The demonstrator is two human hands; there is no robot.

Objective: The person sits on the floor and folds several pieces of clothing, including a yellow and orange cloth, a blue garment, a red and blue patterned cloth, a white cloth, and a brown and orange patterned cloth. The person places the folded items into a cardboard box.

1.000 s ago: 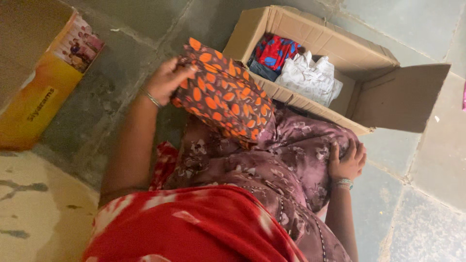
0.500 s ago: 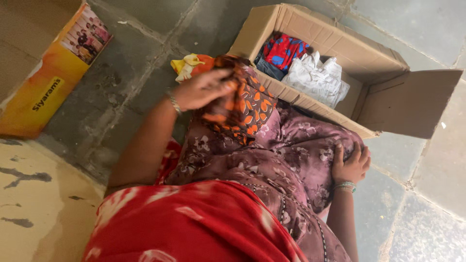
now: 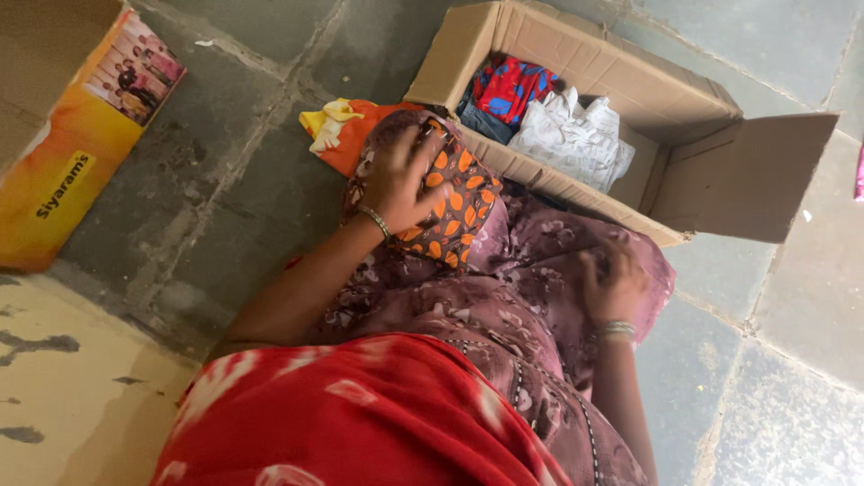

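Observation:
My left hand point(image 3: 397, 183) presses flat on a folded brown cloth with orange leaf shapes point(image 3: 456, 209), which lies on my lap against the mauve flowered fabric point(image 3: 531, 288) covering my knees. An orange and yellow cloth point(image 3: 339, 130) lies on the floor just beyond that hand. My right hand point(image 3: 608, 283) hovers over the mauve fabric at my right knee, fingers spread and blurred. Past my knees stands an open cardboard box point(image 3: 621, 85) holding a red and blue cloth point(image 3: 507, 88) and a white cloth point(image 3: 571, 137).
A yellow and orange printed carton point(image 3: 67, 166) lies at the left on the grey stone tile floor point(image 3: 234, 180). A red patterned cloth point(image 3: 360, 418) drapes my front at the bottom. A pale painted patch of floor point(image 3: 63, 387) fills the lower left.
My left hand brought the orange-leaf cloth down from the air onto my lap and now presses it flat. The orange and yellow cloth came into sight. My right hand lifted off the knee and shifted left.

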